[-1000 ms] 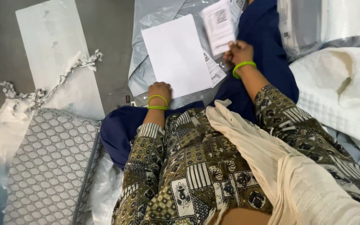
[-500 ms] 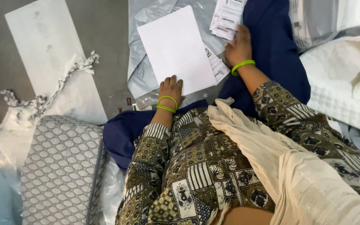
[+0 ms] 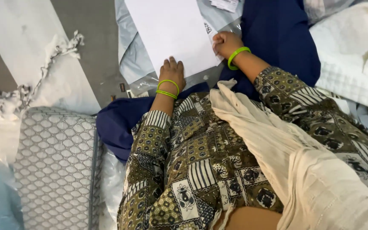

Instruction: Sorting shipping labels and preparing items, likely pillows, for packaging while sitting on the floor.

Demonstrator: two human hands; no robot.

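From the head view, my left hand point(image 3: 172, 71) lies flat with fingers spread on the near edge of the paper point(image 3: 171, 34). My right hand point(image 3: 225, 42) is closed, pinching the paper's right corner. The paper rests on a grey bag point(image 3: 135, 59), left of the blue cloth point(image 3: 277, 38).

Two hands, one white paper sheet point(image 3: 171, 34), three green bangles.

A garment packing floor — grey plastic mailer bags point(image 3: 135, 59), folded fabrics point(image 3: 52, 166), paper sheets point(image 3: 171, 34) on concrete.
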